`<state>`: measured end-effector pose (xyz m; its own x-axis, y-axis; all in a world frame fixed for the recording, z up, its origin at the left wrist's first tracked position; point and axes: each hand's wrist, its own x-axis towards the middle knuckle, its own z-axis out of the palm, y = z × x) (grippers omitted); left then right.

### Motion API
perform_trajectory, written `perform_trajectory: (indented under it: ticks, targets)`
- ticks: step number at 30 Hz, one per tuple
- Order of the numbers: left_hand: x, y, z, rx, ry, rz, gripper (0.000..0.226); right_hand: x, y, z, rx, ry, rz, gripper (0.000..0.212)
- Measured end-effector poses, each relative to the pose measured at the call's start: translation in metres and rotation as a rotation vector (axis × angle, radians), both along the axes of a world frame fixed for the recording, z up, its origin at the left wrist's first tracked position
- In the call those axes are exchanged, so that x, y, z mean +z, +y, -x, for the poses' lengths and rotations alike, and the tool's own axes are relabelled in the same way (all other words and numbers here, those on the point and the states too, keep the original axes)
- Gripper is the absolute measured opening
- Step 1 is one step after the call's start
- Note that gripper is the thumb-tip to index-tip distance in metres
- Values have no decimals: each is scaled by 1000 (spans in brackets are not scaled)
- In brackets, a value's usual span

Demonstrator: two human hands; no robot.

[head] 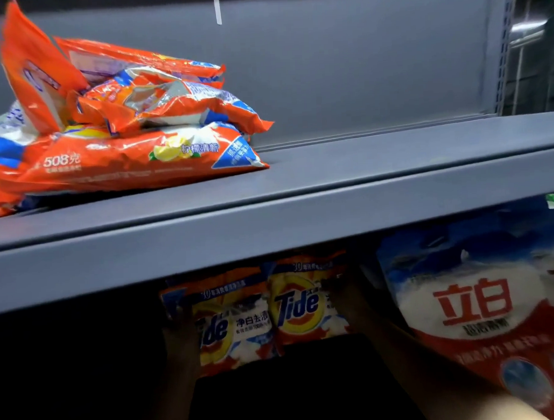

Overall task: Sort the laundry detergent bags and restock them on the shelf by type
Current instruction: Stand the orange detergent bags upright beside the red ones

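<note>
Head view | left hand (179,325) grips Tide bag (233,326) | right hand (343,299) grips second Tide bag (300,304) | 立白 bag (477,309) beside

Light from above falls bright on the upper shelf (363,187) and puts glare on the orange bags (122,121) at ten o'clock, while everything under it toward six o'clock sinks into deep shadow, the whole picture soft with motion blur and bowed at its edges.
</note>
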<state>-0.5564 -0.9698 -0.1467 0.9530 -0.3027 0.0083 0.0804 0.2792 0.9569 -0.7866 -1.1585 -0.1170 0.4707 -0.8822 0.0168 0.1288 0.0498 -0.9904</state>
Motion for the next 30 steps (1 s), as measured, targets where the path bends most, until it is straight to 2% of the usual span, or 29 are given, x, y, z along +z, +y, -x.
perform_trajectory:
  ticks: [2,4,5,7,9,11,13,15,17,19,21,23,26,30]
  targets:
    - [-1,-1,11,65,-48,-160,66,2,0,2,-59,173,169,28]
    - [7,5,48,126,-133,-527,94,8,3,7,-120,381,370,43]
    - [14,11,70,189,-202,-700,98,12,7,11,-166,473,518,51]
    - [17,20,104,263,-424,-900,93,23,23,26,-315,693,830,58]
    - [1,25,118,194,-686,-1007,71,20,39,40,-345,776,1013,52]
    - [-10,26,131,4,-865,-1082,54,-1,50,49,-188,794,984,50]
    - [-16,24,139,-181,-939,-1166,53,-24,53,53,-28,856,890,50]
    - [-19,20,139,-271,-953,-1189,58,-39,51,53,94,885,810,52]
    - [-22,18,136,-302,-976,-1187,61,-39,49,51,160,795,711,51]
    - [-24,20,132,-320,-1004,-1151,63,-38,42,49,150,761,718,51]
    - [-22,22,128,-349,-999,-1160,64,-34,39,51,180,779,720,53]
    - [-17,24,128,-365,-989,-1176,61,-29,39,57,297,822,697,57]
    - [0,26,140,-351,-897,-1223,51,-22,45,69,357,917,737,63]
    - [29,39,171,-244,-826,-1380,39,2,63,95,387,918,727,55]
